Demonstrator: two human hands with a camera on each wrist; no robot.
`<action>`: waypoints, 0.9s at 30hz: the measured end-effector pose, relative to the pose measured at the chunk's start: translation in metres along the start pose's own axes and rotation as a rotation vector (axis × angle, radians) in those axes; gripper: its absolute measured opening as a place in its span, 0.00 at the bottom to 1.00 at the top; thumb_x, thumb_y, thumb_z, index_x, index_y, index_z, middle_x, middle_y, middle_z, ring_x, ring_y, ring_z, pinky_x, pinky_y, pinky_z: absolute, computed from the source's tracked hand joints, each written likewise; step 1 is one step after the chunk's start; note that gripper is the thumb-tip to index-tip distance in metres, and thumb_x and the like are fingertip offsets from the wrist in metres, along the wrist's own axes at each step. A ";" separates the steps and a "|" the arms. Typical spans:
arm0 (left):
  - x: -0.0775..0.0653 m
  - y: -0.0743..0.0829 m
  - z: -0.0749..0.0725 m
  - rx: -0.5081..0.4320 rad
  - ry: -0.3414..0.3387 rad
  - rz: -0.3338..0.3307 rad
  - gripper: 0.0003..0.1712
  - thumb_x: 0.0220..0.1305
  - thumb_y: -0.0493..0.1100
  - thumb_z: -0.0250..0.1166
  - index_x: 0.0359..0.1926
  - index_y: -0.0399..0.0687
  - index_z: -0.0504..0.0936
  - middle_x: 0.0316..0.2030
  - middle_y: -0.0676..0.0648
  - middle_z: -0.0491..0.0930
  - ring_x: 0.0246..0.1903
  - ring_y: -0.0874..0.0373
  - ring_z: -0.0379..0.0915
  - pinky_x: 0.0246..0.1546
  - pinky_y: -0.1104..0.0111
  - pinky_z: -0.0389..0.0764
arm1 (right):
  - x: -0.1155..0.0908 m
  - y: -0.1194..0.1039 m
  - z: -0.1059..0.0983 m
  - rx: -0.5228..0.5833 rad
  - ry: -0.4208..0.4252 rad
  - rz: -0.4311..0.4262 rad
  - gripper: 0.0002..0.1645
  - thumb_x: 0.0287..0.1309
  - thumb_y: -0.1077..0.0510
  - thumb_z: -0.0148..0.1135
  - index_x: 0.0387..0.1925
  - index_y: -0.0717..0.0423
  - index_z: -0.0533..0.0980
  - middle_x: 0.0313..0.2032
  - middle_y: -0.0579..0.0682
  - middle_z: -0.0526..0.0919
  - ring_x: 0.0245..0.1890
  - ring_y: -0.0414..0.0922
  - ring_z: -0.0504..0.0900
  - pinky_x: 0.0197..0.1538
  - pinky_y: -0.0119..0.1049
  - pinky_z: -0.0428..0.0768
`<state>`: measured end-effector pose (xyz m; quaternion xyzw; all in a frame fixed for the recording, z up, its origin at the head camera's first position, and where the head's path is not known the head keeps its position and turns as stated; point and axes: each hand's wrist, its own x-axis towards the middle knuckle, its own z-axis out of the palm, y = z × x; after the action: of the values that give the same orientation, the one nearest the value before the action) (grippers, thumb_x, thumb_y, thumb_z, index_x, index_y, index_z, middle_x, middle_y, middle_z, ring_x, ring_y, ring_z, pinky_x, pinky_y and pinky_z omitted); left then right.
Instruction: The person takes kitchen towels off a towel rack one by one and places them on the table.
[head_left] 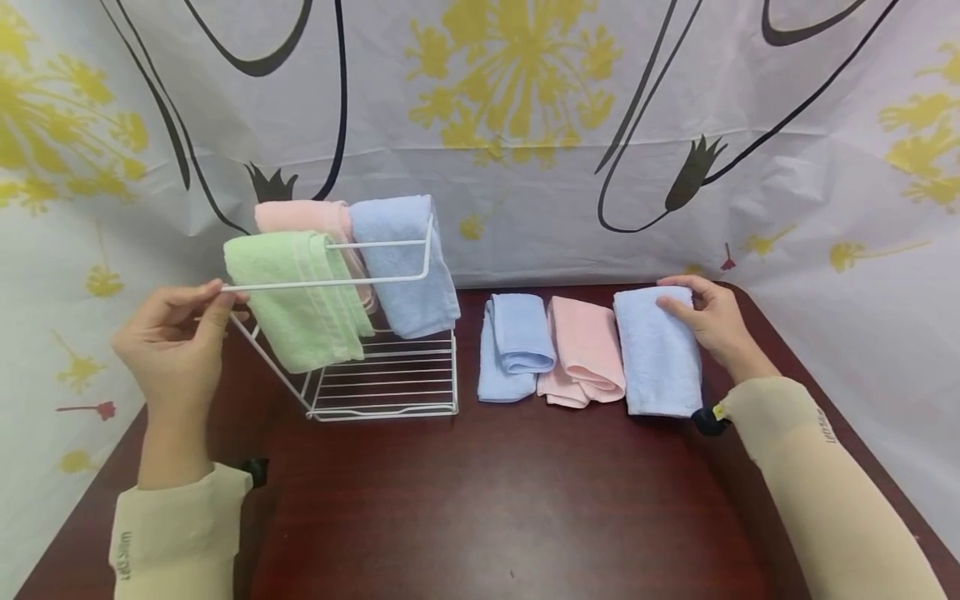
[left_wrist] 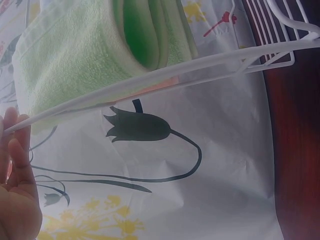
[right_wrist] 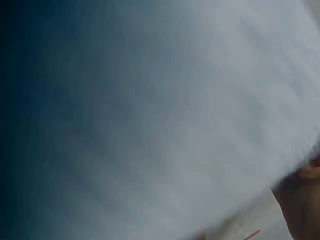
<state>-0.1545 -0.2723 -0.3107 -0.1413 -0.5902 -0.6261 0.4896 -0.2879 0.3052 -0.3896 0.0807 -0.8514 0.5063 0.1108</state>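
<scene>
My left hand (head_left: 176, 342) pinches the upper left corner of a white wire rack (head_left: 390, 280). Draped over its top rails are a green towel (head_left: 292, 300), a pink towel (head_left: 300, 215) behind it and a blue towel (head_left: 405, 275) on the right. In the left wrist view, the green towel (left_wrist: 75, 60) hangs just beyond the rail that my fingers hold. At the right, my right hand (head_left: 716, 325) grips the top edge of a folded light blue towel (head_left: 660, 358), thumb in front. That towel (right_wrist: 200, 110) fills most of the right wrist view, blurred.
Between the rack and the right hand, a folded blue towel (head_left: 521, 333) and a folded pink towel (head_left: 588, 342) lie side by side on the dark red table (head_left: 510, 492). A flower-patterned white cloth (head_left: 525, 200) hangs behind and along the sides.
</scene>
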 end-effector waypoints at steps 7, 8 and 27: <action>0.000 0.000 0.002 -0.027 -0.013 0.001 0.08 0.53 0.20 0.67 0.35 0.13 0.80 0.27 0.46 0.88 0.26 0.60 0.85 0.27 0.77 0.82 | -0.001 0.012 0.006 -0.032 0.052 0.005 0.24 0.62 0.53 0.67 0.58 0.58 0.77 0.30 0.25 0.79 0.25 0.28 0.75 0.28 0.22 0.77; 0.000 0.000 0.002 -0.032 -0.014 0.001 0.08 0.53 0.19 0.67 0.35 0.13 0.80 0.27 0.46 0.88 0.26 0.60 0.85 0.27 0.77 0.82 | -0.001 0.014 0.007 -0.033 0.048 0.002 0.25 0.62 0.54 0.67 0.58 0.58 0.76 0.31 0.24 0.79 0.26 0.28 0.75 0.29 0.22 0.77; 0.000 -0.001 0.001 -0.059 0.003 -0.007 0.09 0.53 0.19 0.67 0.35 0.13 0.79 0.27 0.45 0.88 0.25 0.58 0.85 0.27 0.75 0.83 | -0.012 0.024 0.001 -0.212 -0.110 0.052 0.45 0.64 0.50 0.66 0.75 0.52 0.55 0.63 0.64 0.68 0.44 0.32 0.70 0.36 0.17 0.71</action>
<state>-0.1557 -0.2712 -0.3111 -0.1527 -0.5713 -0.6452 0.4838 -0.2826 0.3159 -0.4135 0.0742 -0.9068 0.4109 0.0588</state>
